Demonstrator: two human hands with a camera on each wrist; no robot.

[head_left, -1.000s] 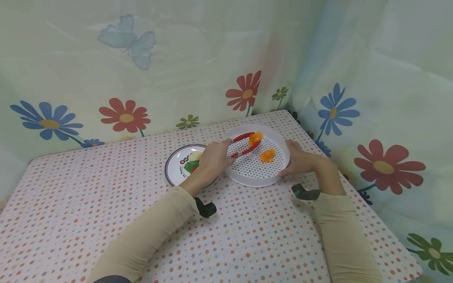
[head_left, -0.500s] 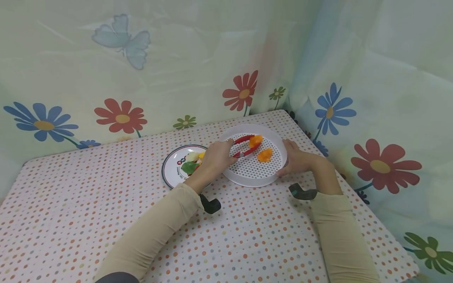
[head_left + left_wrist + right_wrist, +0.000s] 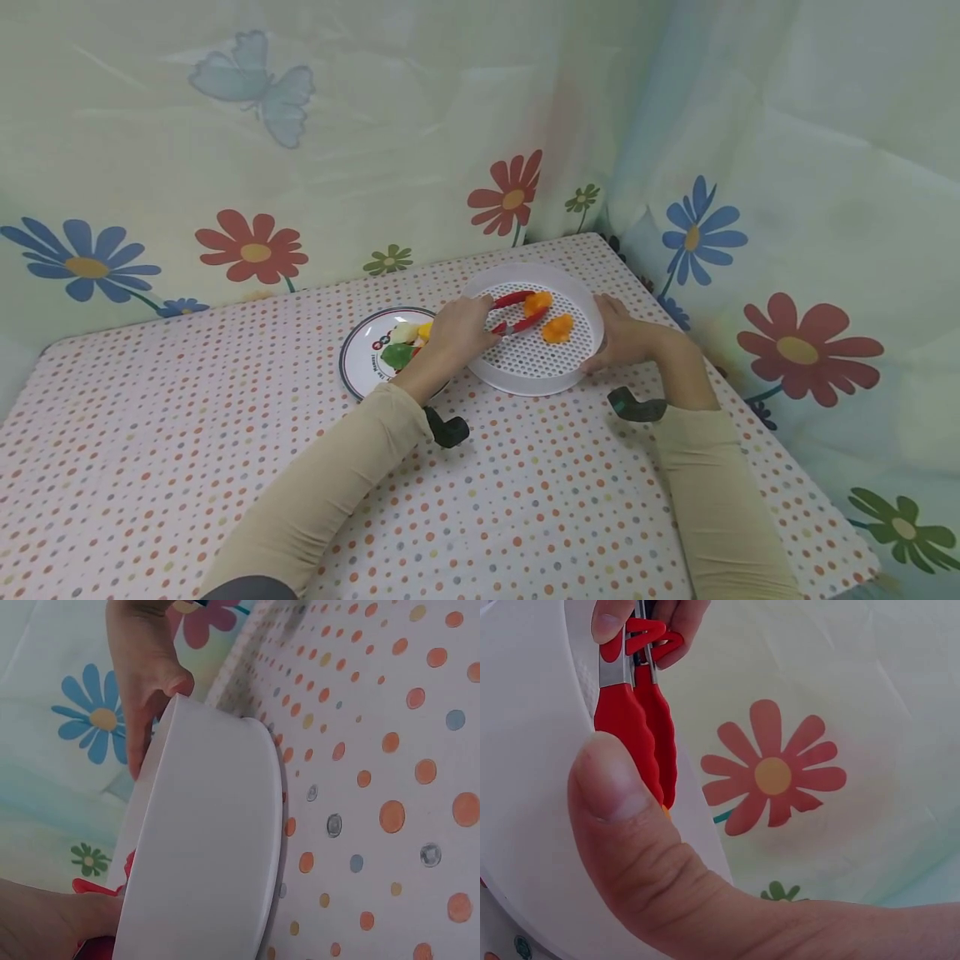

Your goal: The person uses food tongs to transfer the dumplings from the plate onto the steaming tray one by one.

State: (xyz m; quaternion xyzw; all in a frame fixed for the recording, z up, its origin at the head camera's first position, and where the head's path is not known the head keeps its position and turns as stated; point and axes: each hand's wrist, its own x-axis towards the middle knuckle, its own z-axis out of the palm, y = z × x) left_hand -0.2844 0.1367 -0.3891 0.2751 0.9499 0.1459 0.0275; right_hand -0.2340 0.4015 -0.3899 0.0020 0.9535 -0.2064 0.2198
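Observation:
My left hand point(image 3: 459, 332) grips red-tipped tongs point(image 3: 516, 297) over a white round sieve point(image 3: 527, 385) with a holed bottom. The tong arms stand apart, with an orange piece point(image 3: 537, 303) between their tips. Another orange piece point(image 3: 557, 329) lies on the sieve's bottom, nearer the front. On the right, my right hand point(image 3: 632, 337) cups the sieve's outer wall, thumb toward the front and fingers farther back. From the right wrist view, the thumb point(image 3: 630, 825) shows close up at the wall, with the tongs point(image 3: 626, 720) behind it.
A white plate point(image 3: 356, 367) with a dark rim stands left of the sieve, partly under my left forearm. It bears a green piece point(image 3: 397, 357), a whitish piece point(image 3: 403, 334) and a yellow one point(image 3: 425, 330). Flowered curtains rise behind the dotted tablecloth point(image 3: 225, 433) and along its right side.
The tong tips and the orange piece between them have sunk slightly toward the sieve's bottom. My view has shifted a little; the right hand keeps its place on the sieve.

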